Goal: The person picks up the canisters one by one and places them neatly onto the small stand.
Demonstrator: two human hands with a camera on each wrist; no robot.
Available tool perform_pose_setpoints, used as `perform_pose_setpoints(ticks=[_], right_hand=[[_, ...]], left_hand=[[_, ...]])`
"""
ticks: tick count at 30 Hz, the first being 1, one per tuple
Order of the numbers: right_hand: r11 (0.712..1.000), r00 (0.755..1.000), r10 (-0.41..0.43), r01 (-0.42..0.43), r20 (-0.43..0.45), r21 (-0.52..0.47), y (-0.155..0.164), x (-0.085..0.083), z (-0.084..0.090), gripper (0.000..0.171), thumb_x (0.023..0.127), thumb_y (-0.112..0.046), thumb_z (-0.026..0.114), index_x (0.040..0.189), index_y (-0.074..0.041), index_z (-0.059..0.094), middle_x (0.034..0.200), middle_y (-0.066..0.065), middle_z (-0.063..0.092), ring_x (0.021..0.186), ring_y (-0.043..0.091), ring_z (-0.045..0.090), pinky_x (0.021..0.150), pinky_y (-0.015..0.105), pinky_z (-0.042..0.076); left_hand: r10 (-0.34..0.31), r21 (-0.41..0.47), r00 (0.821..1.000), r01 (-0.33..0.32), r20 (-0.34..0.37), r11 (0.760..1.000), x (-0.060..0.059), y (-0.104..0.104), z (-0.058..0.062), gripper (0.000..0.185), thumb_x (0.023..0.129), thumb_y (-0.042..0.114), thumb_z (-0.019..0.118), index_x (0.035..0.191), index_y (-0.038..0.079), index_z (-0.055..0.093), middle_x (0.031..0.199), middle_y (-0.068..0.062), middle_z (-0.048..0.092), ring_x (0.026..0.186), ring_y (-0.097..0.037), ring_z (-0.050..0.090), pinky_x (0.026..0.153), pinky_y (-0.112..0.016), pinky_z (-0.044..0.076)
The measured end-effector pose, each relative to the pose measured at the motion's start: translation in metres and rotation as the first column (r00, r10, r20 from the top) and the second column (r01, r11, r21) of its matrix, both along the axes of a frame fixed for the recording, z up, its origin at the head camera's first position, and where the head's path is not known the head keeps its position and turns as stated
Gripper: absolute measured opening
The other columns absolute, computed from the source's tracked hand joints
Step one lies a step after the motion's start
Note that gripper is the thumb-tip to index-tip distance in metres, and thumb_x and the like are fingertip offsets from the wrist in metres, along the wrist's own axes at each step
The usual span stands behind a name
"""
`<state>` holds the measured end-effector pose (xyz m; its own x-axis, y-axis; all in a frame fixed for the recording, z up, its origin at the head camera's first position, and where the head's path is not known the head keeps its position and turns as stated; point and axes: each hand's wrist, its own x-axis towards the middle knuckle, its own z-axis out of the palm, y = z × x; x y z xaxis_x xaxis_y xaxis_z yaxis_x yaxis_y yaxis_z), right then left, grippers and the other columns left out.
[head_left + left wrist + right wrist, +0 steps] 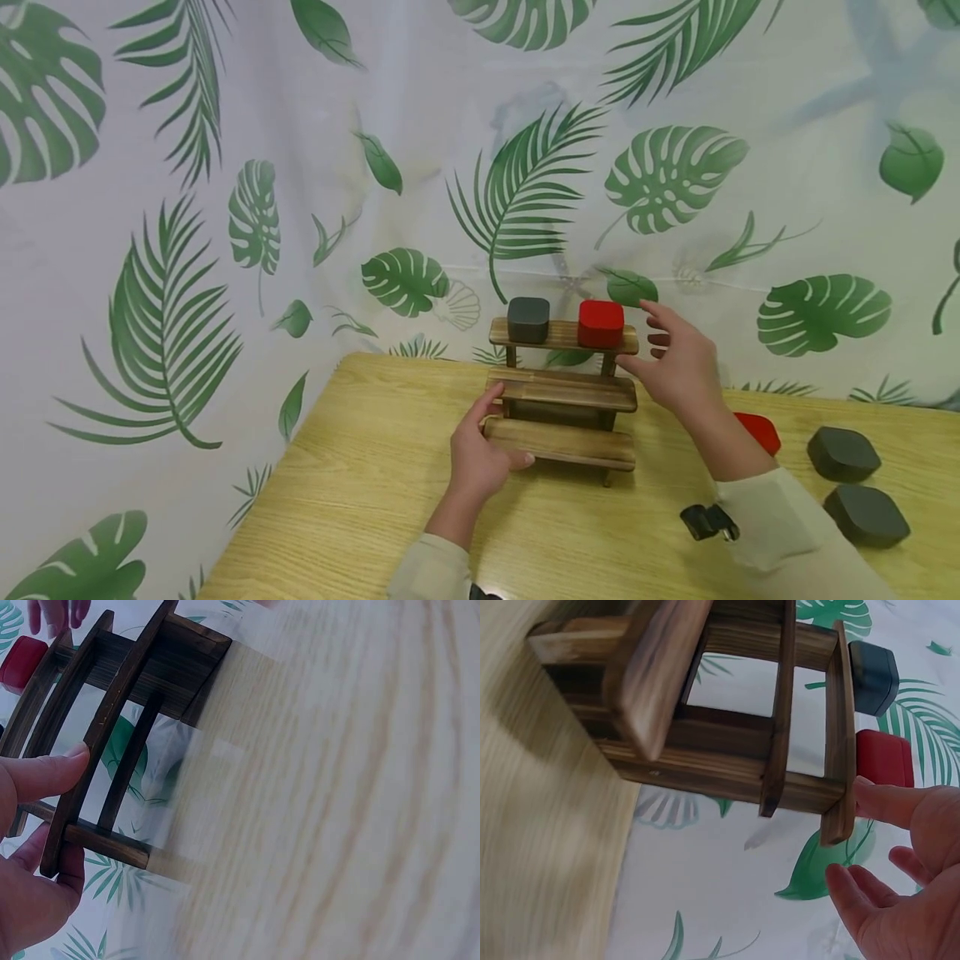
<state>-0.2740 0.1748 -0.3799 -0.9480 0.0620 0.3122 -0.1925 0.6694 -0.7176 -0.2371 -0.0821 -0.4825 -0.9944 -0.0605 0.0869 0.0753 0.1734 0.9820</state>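
A three-tier wooden display stand (562, 387) stands near the back of the table in the head view. On its top tier sit a dark grey rounded block (528, 320), left, and a red rounded block (601, 325), right. My left hand (480, 458) grips the stand's left end; in the left wrist view its thumb (52, 778) lies on the tier's front and its fingers go behind. Beside the red block, my right hand (678, 362) has its fingers spread and holds nothing. The right wrist view shows its thumb (889, 801) at the top tier's end, close to the red block.
To the right on the wooden table (360, 500) lie another red block (759, 433), partly hidden by the right forearm, and two dark grey blocks, one farther back (843, 452) and one nearer (867, 515). A leaf-patterned cloth (420, 208) hangs behind and at the left.
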Motion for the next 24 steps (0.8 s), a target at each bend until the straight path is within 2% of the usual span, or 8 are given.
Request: perform_pose_setpoints(ticks=[6,10,14,17,20,24], right_hand=[[0.999,1.000,-0.016,0.016,-0.008,0.044,0.011,0.003,-0.005,0.076,0.085,-0.015,0.080,0.151,-0.007,0.043,0.138,0.027,0.051,0.113,0.048,0.057,0.088,0.058,0.050],[0.998,1.000,-0.016,0.018,-0.018,0.065,0.017,0.007,-0.008,0.074,0.085,-0.016,0.081,0.149,-0.006,0.046,0.137,0.028,0.053,0.111,0.047,0.058,0.086,0.058,0.050],[0.996,0.999,-0.020,0.023,-0.035,0.081,0.023,0.010,-0.011,0.072,0.084,-0.017,0.081,0.147,-0.005,0.048,0.135,0.028,0.054,0.110,0.047,0.058,0.085,0.059,0.050],[0.995,0.999,-0.030,0.034,-0.041,0.093,0.026,0.013,-0.013,0.068,0.084,-0.018,0.081,0.144,-0.004,0.051,0.135,0.027,0.055,0.109,0.048,0.058,0.085,0.059,0.050],[0.994,0.999,-0.044,0.047,-0.032,0.094,0.029,0.014,-0.015,0.066,0.084,-0.019,0.081,0.142,-0.003,0.053,0.135,0.026,0.055,0.111,0.048,0.057,0.085,0.059,0.050],[0.993,0.998,-0.058,0.060,-0.016,0.101,0.032,0.016,-0.017,0.064,0.084,-0.021,0.081,0.139,-0.002,0.056,0.137,0.026,0.054,0.113,0.048,0.055,0.085,0.060,0.049]], left_hand=[[-0.003,0.001,1.000,0.003,0.010,1.000,-0.001,0.000,0.001,0.106,0.058,-0.014,0.089,0.142,0.039,0.053,0.127,-0.004,0.057,0.047,-0.012,0.035,0.046,-0.027,0.041],[-0.003,0.005,1.000,0.003,0.021,1.000,-0.001,0.000,0.000,0.105,0.059,-0.014,0.089,0.141,0.040,0.054,0.128,-0.005,0.057,0.043,-0.012,0.030,0.044,-0.026,0.036],[-0.004,0.004,1.000,0.004,0.014,1.000,-0.001,0.000,-0.001,0.105,0.059,-0.014,0.089,0.141,0.041,0.053,0.128,-0.007,0.057,0.044,-0.012,0.033,0.045,-0.027,0.040],[-0.003,0.002,1.000,0.003,0.002,1.000,-0.001,0.000,-0.003,0.105,0.058,-0.014,0.089,0.141,0.040,0.053,0.126,-0.005,0.057,0.052,-0.015,0.044,0.050,-0.030,0.048],[0.001,-0.006,1.000,-0.001,-0.009,1.000,-0.001,0.000,-0.003,0.106,0.058,-0.014,0.090,0.142,0.039,0.054,0.124,-0.003,0.058,0.069,-0.018,0.054,0.061,-0.031,0.054],[0.002,-0.007,1.000,-0.002,-0.012,1.000,0.000,0.000,-0.001,0.106,0.057,-0.014,0.090,0.142,0.039,0.053,0.124,-0.002,0.058,0.076,-0.022,0.057,0.067,-0.032,0.055]])
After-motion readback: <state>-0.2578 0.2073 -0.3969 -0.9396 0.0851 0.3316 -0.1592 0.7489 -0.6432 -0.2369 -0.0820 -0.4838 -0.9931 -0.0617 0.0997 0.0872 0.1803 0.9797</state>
